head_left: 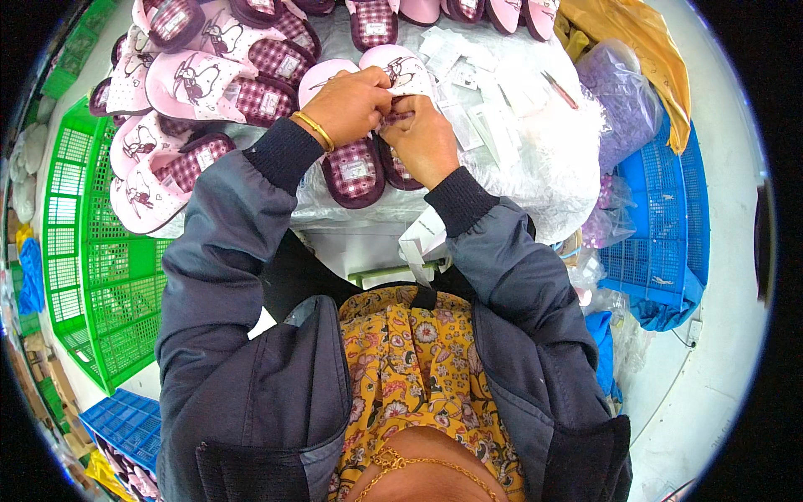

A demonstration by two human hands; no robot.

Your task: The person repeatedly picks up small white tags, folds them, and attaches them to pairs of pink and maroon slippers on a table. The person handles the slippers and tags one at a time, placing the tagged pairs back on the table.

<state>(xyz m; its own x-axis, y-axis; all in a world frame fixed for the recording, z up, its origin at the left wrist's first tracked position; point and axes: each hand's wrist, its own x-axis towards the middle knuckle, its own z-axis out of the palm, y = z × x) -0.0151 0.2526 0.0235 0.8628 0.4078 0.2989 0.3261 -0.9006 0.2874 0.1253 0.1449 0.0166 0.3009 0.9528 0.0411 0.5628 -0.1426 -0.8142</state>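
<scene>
A pair of pink slippers with a dog drawing and plaid maroon insoles lies in front of me on the plastic-covered table, toes pointing away. My left hand (pixel 347 105) is closed over the inner edges of the uppers, between the left slipper (pixel 353 171) and the right slipper (pixel 406 74). Its fingertips are pinched together, and what they hold is hidden. Against it, my right hand (pixel 422 142) is closed at the opening of the right slipper, gripping the edge of its upper. The fingers of both hands meet there.
Many matching slippers (pixel 201 84) are piled at the left and along the far edge. White paper tags (pixel 493 117) and small snips (pixel 559 90) lie on the table's right. A green crate (pixel 109 276) stands left; a blue crate (pixel 652 243) with a purple plastic-wrapped bundle (pixel 617 100) stands right.
</scene>
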